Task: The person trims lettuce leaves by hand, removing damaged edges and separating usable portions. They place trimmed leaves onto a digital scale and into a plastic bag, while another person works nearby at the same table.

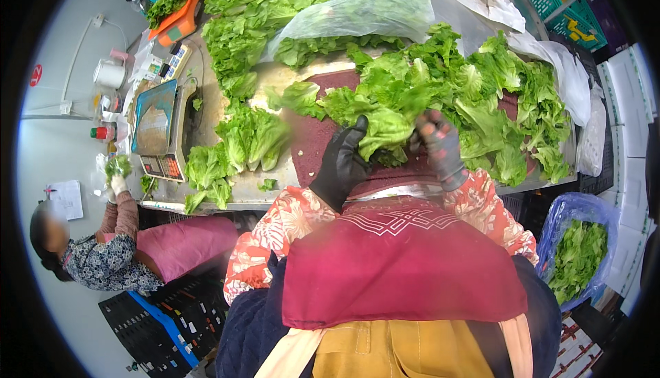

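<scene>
My left hand (341, 164), in a dark glove, has its thumb and fingers around the lower left side of a head of leafy green lettuce (388, 129). On the other side of that head, my right hand (439, 146), in a grey glove with reddish patches, is blurred; its fingers are bent near the leaves, and whether they grip anything is unclear. Both hands are above a dark red cloth (314, 143) on the metal table. More loose lettuce (490, 130) spreads to the right, and small lettuce heads (252, 138) lie to the left.
A digital scale (162, 159) stands at the table's left, an orange scale (178, 25) behind it. Plastic film (366, 7) covers lettuce at the back. A co-worker (108, 249) handles bagged greens at the left. A blue-lined bin (611, 218) with leaves stands at the right, below the table.
</scene>
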The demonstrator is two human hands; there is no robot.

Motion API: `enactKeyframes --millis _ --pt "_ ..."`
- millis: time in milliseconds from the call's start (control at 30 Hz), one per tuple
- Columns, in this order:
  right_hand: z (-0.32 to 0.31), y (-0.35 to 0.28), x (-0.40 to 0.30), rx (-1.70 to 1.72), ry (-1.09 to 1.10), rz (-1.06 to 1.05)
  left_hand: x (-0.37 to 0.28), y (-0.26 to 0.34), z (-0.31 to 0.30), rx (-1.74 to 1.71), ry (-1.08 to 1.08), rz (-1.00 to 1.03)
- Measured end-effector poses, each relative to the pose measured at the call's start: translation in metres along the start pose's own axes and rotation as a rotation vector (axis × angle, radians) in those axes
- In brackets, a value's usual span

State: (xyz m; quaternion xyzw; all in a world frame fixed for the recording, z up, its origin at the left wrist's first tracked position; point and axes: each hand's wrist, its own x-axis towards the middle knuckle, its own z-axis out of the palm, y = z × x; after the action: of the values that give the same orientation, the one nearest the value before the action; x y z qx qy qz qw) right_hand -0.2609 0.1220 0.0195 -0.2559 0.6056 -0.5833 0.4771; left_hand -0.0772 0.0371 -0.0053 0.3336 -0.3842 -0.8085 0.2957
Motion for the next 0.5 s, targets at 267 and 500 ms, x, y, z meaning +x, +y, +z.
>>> enactKeyframes --millis 267,500 --pt "-0.009 -0.008 -0.003 -0.435 -0.172 -0.636 0.003 0.017 0.011 -0.729 -0.223 -0.335" --pt "-0.006 -0.002 -0.002 -0.673 -0.106 -0.741 0.002 0.021 0.014 -0.568 -0.134 -0.295"
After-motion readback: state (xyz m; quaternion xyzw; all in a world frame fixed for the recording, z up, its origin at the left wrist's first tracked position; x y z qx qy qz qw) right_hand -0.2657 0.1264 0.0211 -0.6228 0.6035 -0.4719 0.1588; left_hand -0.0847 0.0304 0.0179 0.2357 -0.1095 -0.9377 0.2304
